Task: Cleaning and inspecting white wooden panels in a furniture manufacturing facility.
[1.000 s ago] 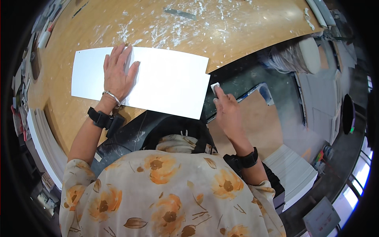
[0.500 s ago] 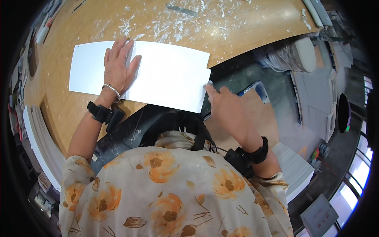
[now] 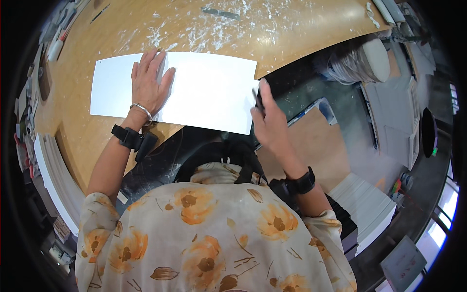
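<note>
A white rectangular board (image 3: 209, 92) lies on the wooden table, its right end jutting past the table's slanting edge. My left hand (image 3: 152, 85) rests flat on the board left of its middle, fingers stretched toward the far edge and thumb apart. At the board's right end, close to a small notch in its far corner, my right hand (image 3: 271, 119) is closed round a small, narrow dark tool (image 3: 258, 99). The tool is mostly hidden by the fingers, and its kind cannot be made out. It touches or nearly touches the board's edge.
White smears and scraps mark the wooden table (image 3: 292, 29). Beyond its edge stand a large spool (image 3: 362, 63) of pale strip and a brown sheet (image 3: 316, 146). White panels are stacked at the right (image 3: 362, 204) and at the left (image 3: 58, 185).
My right hand has moved away from me along the board's right edge and turned, so the dark tool now shows. My left hand stays flat in the same place on the board.
</note>
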`<state>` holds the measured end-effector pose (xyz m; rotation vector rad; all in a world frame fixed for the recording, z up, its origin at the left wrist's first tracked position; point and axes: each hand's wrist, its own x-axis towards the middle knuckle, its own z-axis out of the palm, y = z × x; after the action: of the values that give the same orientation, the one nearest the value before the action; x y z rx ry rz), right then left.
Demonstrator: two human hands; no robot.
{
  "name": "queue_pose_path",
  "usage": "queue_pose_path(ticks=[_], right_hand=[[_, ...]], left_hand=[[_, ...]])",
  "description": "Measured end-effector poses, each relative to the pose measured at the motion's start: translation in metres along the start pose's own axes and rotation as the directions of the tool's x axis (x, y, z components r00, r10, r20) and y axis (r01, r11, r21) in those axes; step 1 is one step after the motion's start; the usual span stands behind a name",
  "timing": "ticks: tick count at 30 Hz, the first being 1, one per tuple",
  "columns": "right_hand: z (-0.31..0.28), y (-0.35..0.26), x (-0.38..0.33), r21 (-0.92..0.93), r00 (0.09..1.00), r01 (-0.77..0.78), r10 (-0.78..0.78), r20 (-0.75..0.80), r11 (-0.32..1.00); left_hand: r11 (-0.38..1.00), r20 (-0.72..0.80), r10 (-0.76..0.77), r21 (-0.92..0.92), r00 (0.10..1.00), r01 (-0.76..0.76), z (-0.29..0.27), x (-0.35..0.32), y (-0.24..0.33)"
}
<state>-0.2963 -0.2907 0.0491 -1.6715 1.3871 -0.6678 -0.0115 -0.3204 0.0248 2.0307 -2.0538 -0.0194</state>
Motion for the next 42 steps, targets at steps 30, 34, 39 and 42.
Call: queue_pose_path(ticks=[30, 34, 39, 42], right_hand=[[-0.036, -0.007, 0.026, 0.031, 0.839, 0.252, -0.234, 0.490, 0.967], [-0.074, -0.008, 0.120, -0.357, 0.969, 0.227, -0.174, 0.174, 0.906], [-0.094, 0.019, 0.212, -0.658, 0.825, 0.459, -0.562, 0.066, 0.597], [-0.058, -0.004, 0.233, -0.531, 0.770, 0.607, -0.602, 0.210, 0.591]], left_hand=[[0.045, 0.621, -0.231, -0.762, 0.749, 0.646, -0.042, -0.137, 0.057], [-0.453, 0.788, 0.013, -0.544, 0.616, 0.706, -0.031, -0.138, 0.069], [-0.635, 0.855, -0.137, -0.463, 0.500, 0.619, -0.013, -0.104, 0.112], [-0.450, 0.819, -0.408, -0.564, 0.403, 0.692, -0.037, -0.112, 0.109]])
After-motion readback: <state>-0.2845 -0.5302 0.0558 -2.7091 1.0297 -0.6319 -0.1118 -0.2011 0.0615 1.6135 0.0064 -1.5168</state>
